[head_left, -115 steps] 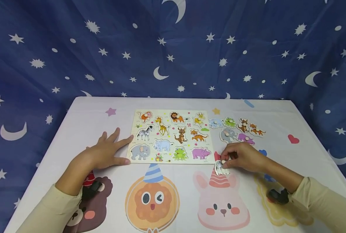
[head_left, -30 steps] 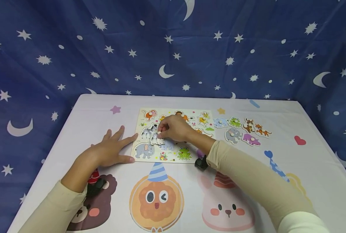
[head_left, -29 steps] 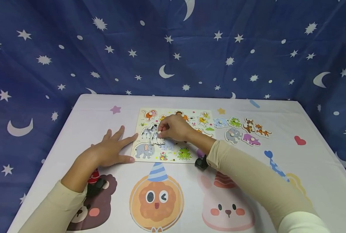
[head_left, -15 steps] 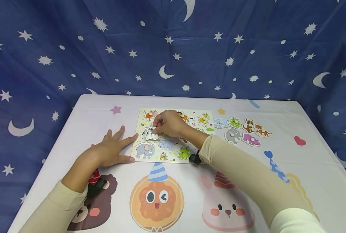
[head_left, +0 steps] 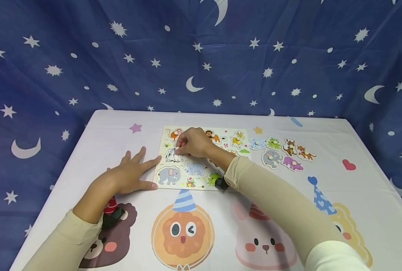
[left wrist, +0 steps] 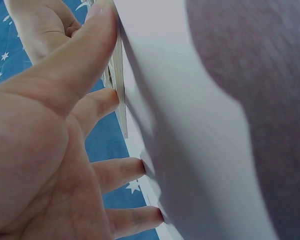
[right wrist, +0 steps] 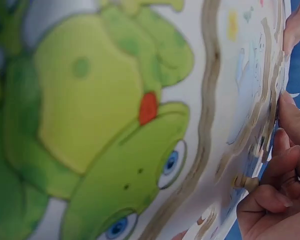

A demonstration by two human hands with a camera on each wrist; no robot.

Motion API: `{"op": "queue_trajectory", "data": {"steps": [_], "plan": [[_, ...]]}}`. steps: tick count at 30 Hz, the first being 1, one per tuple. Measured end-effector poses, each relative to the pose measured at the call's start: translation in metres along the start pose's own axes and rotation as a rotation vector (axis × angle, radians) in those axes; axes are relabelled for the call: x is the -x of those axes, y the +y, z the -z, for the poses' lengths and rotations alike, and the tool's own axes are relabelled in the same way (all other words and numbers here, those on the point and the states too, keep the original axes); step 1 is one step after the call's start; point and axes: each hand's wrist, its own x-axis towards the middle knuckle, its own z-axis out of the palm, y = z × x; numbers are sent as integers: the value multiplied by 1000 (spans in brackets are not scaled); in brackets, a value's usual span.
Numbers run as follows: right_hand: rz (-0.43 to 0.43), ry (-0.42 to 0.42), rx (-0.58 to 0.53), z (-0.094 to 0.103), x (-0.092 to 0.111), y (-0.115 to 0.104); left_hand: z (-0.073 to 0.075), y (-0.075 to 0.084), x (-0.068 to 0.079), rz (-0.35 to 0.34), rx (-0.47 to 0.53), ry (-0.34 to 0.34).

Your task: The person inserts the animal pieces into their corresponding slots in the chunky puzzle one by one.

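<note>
The wooden animal puzzle board (head_left: 174,186) lies on the table. My right hand (head_left: 195,143) reaches across it and pinches the knobbed zebra puzzle piece (head_left: 171,155) over the printed zebra spot. Whether the piece sits fully down in its recess, I cannot tell. My left hand (head_left: 128,175) rests with spread fingers at the board's left side, thumb and index finger touching its edge in the left wrist view. Monkey (head_left: 175,133), lion (head_left: 212,136) and yellow horned-animal (head_left: 237,140) pieces sit in the board. My right hand and forearm hide part of the board.
Right of the board lie loose pieces: a rhino (head_left: 257,143), frog (head_left: 273,143), kangaroo (head_left: 290,147), tiger (head_left: 305,153), elephant (head_left: 272,159) and purple hippo (head_left: 292,163). A starry blue curtain (head_left: 241,90) hangs behind the table. The white tablecloth (head_left: 119,135) bears printed cartoon faces.
My right hand picked the zebra piece from beside the board's lower right corner, carried it left, and moved it onto the printed zebra. My left hand stays at the board's edge.
</note>
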Motion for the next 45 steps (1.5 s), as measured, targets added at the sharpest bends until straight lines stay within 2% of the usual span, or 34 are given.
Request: {"op": "queue_trajectory", "data": {"steps": [12, 19, 28, 32, 38, 45], "plan": [[-51, 15, 36, 13, -4, 0, 12, 7, -8, -20, 2, -18], [-34, -16, 128, 20, -1, 0, 17, 12, -11, -17, 6, -26], [-20, -30, 36, 33, 15, 16, 6, 21, -12, -27, 23, -14], [10, 5, 13, 51, 31, 27, 1, 23, -10, -24, 45, -15], [19, 98, -66, 92, 63, 48, -2, 17, -4, -21, 63, 2], [-97, 214, -172, 138, 106, 78, -2, 1, 2, -17, 74, 12]]}}
